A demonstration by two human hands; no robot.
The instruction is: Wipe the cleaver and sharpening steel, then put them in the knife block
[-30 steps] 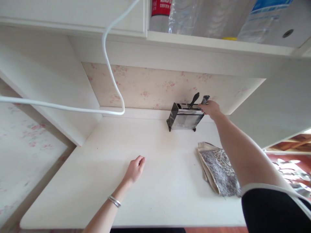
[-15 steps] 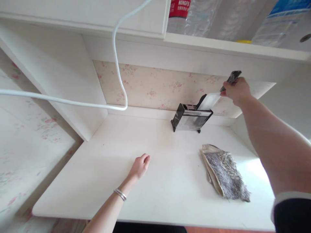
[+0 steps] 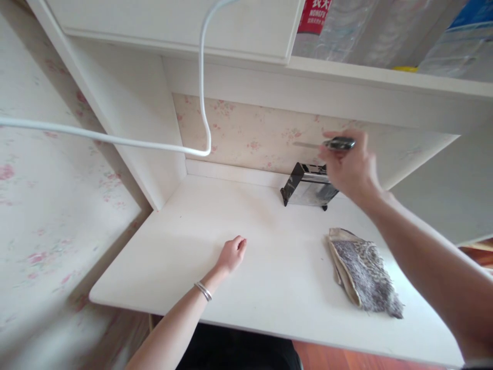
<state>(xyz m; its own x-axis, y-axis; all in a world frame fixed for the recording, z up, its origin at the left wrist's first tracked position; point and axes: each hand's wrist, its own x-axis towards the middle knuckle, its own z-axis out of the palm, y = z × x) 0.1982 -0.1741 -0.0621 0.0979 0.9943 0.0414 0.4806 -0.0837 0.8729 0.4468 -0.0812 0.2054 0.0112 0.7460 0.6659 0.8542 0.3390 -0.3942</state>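
My right hand [image 3: 352, 162] is closed around the dark handle of a kitchen knife [image 3: 339, 143], raised in front of the flowered back wall. The blade points left and shows nearly edge-on, blurred. Just below it, a black-framed knife block [image 3: 310, 187] with clear sides stands near the back of the white desk [image 3: 269, 288]; my hand covers part of its right end. My left hand [image 3: 232, 254] rests on the desk as a loose fist, with nothing visible in it and a silver bangle on the wrist.
A folded grey-and-beige towel [image 3: 364, 275] lies on the right of the desk. A white cable [image 3: 204, 103] hangs across the upper left, close to the camera. Above runs a shelf [image 3: 385, 77] holding plastic bottles [image 3: 342, 31].
My right hand has drawn the knife out of the block, moving left and turning the blade to point left. My left hand stays on the desk. The view has shifted slightly.
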